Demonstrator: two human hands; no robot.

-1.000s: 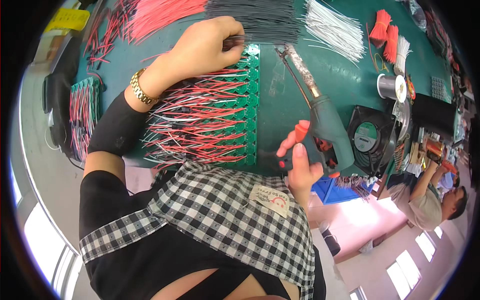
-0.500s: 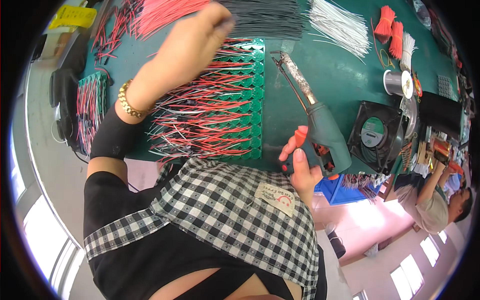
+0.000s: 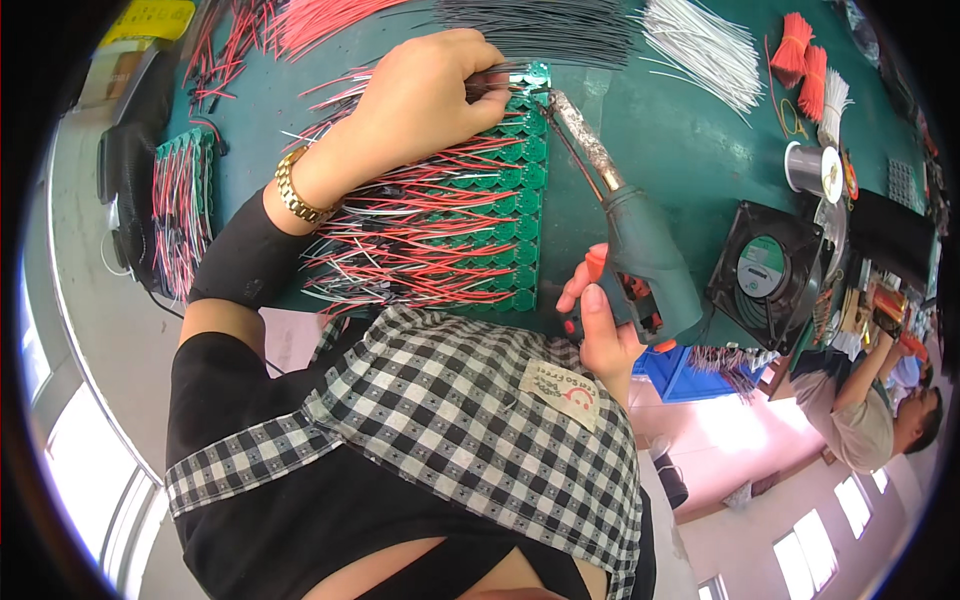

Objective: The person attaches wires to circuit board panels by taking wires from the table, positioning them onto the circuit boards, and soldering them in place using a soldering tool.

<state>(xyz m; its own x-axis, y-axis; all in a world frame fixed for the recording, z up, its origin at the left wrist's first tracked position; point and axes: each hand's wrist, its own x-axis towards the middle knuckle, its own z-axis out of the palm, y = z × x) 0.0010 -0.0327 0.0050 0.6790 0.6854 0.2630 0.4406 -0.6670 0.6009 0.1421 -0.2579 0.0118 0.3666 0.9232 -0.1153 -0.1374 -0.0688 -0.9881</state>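
My left hand reaches over the far end of a panel of joined round green circuit boards. Its thumb and fingers are pinched on a thin black wire, whose end lies at the panel's far right corner. Rows of red, white and black wires run leftward from the panel. In my right hand is a dark green soldering gun with an orange trigger, gripped by its handle. Its tip points at that same far corner; I cannot tell whether it touches the board.
Loose red, black and white wires lie along the back. To the right are a solder spool and a black fan. Another wired panel lies left. A person works at far right.
My left hand has come right and nearer from the loose black wires to the panel's far corner, with a black wire in its fingers. The soldering gun's tip has shifted slightly toward that corner.
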